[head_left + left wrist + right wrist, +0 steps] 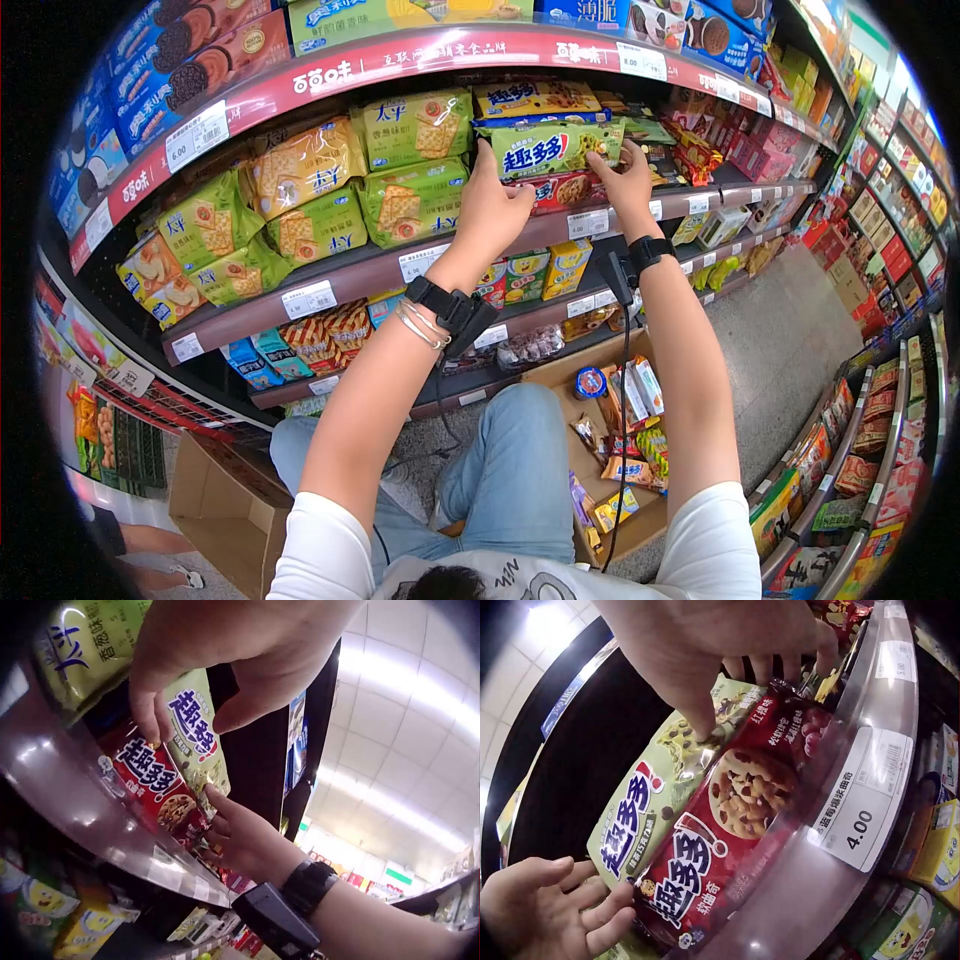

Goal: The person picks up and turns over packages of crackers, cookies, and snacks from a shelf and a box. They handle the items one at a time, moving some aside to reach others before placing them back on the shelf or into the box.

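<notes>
A green cookie pack (560, 148) leans on the shelf behind a red cookie pack (735, 802), both lying lengthwise. At its left end is my left hand (497, 205), fingers touching the ends of the two packs and thumb standing away from them. My right hand (627, 185) holds the green pack's right end, its thumb pressed on the wrapper front. The other right fingers reach around the right ends of the packs, partly hidden in the head view. A blue and yellow cookie pack (537, 98) lies behind the green one.
Green and yellow cracker packs (415, 205) fill the shelf to the left. A price rail (590, 222) edges the shelf in front, and another shelf (450, 50) overhangs it. A cardboard box (650, 530) with snacks stands on the floor by my knee, another box (225, 500) farther left.
</notes>
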`<state>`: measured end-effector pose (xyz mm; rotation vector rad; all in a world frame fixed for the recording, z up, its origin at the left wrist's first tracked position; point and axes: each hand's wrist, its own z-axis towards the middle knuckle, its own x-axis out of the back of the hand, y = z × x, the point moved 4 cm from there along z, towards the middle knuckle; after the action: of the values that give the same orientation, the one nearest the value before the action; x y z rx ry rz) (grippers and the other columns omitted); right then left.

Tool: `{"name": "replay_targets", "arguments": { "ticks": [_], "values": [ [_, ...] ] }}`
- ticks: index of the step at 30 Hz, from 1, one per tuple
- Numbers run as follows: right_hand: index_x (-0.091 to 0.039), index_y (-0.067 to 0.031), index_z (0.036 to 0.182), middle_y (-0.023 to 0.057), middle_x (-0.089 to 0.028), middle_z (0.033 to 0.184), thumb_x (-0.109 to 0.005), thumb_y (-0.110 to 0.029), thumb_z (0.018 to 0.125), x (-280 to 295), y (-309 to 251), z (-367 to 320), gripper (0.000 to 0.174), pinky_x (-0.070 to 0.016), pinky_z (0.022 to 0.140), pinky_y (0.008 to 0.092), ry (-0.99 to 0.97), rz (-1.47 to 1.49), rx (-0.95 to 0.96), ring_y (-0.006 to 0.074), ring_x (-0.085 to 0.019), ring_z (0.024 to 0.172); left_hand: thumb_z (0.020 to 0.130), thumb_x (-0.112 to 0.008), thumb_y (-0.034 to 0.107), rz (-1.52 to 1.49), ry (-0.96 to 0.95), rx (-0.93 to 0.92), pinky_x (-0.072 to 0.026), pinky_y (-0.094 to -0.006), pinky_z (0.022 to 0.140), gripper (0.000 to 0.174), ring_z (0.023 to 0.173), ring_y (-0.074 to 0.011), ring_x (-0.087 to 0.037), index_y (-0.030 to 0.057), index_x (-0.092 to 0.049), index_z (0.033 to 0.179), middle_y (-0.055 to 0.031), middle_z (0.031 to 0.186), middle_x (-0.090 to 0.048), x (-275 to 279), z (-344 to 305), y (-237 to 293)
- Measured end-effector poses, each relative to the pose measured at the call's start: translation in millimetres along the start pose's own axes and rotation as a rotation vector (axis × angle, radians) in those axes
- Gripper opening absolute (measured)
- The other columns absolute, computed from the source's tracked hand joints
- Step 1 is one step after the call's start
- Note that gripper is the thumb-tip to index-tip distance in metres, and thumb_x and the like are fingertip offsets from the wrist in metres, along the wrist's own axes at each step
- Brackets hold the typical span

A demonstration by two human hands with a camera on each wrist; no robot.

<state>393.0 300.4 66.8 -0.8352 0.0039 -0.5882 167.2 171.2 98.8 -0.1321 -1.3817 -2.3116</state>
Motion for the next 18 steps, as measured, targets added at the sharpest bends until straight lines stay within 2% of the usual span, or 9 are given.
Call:
{"name": "replay_targets", "arguments": {
  "ticks": [3, 6, 9, 10, 13, 14, 17, 18],
  "values": [
    [-0.05, 0.0043, 0.123, 0.0209, -0.061, 0.114, -0.081, -0.04, 0.069, 4, -9, -7, 0.076, -0.0469, 0.088, 0.0388, 0.032, -0.015, -0.01, 0.0304, -0.06, 0.103, 0.077, -0.062, 0.007, -0.035, 0.01, 0.005, -0.0542, -0.033, 0.071, 0.083, 0.082, -0.0239, -0.067, -0.0146, -0.014, 0.141, -0.0301, 0.126, -0.048, -3, -4, -4],
    [-0.049, 0.0041, 0.123, 0.0216, -0.06, 0.114, -0.082, -0.04, 0.068, 10, -19, -14, 0.078, -0.047, 0.088, 0.0391, 0.067, -0.047, -0.024, 0.0305, -0.06, 0.103, 0.08, -0.062, 0.006, -0.102, 0.11, -0.094, -0.0539, -0.0321, 0.072, 0.078, 0.089, -0.0229, -0.065, -0.0107, -0.018, 0.142, -0.027, 0.132, -0.041, -6, -6, -6],
    [-0.048, 0.0048, 0.123, 0.0234, -0.058, 0.117, -0.083, -0.037, 0.068, 16, -26, -23, 0.077, -0.0459, 0.09, 0.0393, 0.129, -0.005, -0.061, 0.0308, -0.059, 0.106, 0.082, -0.063, 0.005, -0.131, 0.245, -0.217, -0.0534, -0.0316, 0.072, 0.067, 0.092, -0.0217, -0.064, -0.0054, -0.028, 0.139, -0.0219, 0.13, -0.041, -5, -16, 4],
    [-0.046, 0.0049, 0.125, 0.0227, -0.055, 0.119, -0.083, -0.035, 0.068, 14, -23, -27, 0.079, -0.0439, 0.092, 0.0391, 0.17, 0.055, -0.059, 0.0313, -0.055, 0.109, 0.083, -0.064, 0.004, -0.201, 0.295, -0.192, -0.0527, -0.0314, 0.073, 0.054, 0.086, -0.0192, -0.064, -0.0017, -0.038, 0.13, -0.0179, 0.12, -0.045, -4, -20, 10],
    [-0.045, 0.004, 0.124, 0.0202, -0.054, 0.118, -0.083, -0.035, 0.07, 17, -26, -48, 0.077, -0.0426, 0.093, 0.039, 0.249, 0.12, -0.16, 0.0303, -0.053, 0.108, 0.086, -0.064, 0.011, -0.243, 0.323, -0.157, -0.0496, -0.0284, 0.071, 0.047, 0.083, -0.0141, -0.061, -0.0023, -0.041, 0.126, -0.0134, 0.114, -0.052, -9, -23, 6],
    [-0.045, 0.0024, 0.121, 0.0174, -0.054, 0.115, -0.082, -0.035, 0.071, 17, -24, -55, 0.073, -0.0429, 0.091, 0.0394, 0.262, 0.173, -0.16, 0.0288, -0.053, 0.104, 0.088, -0.062, 0.01, -0.217, 0.355, -0.207, -0.0488, -0.0273, 0.066, 0.036, 0.079, -0.0113, -0.058, -0.0011, -0.046, 0.118, -0.0109, 0.111, -0.053, -12, -23, 0],
    [-0.048, 0.0006, 0.118, 0.0161, -0.054, 0.116, -0.081, -0.032, 0.073, 27, -22, -85, 0.065, -0.0434, 0.089, 0.0384, 0.261, 0.311, -0.259, 0.025, -0.053, 0.103, 0.086, -0.06, 0.006, -0.328, 0.306, -0.113, -0.0482, -0.0275, 0.07, 0.025, 0.074, -0.0119, -0.059, 0.0004, -0.053, 0.109, -0.009, 0.101, -0.06, -20, -30, -12],
    [-0.049, 0.0003, 0.117, 0.0159, -0.055, 0.116, -0.08, -0.028, 0.075, 30, -17, -96, 0.06, -0.0444, 0.088, 0.0374, 0.268, 0.366, -0.285, 0.0237, -0.054, 0.104, 0.087, -0.06, 0.007, -0.37, 0.325, -0.105, -0.0473, -0.0266, 0.069, 0.015, 0.071, -0.0096, -0.057, 0.001, -0.057, 0.1, -0.0057, 0.09, -0.063, -24, -35, -15]
  ]
}}
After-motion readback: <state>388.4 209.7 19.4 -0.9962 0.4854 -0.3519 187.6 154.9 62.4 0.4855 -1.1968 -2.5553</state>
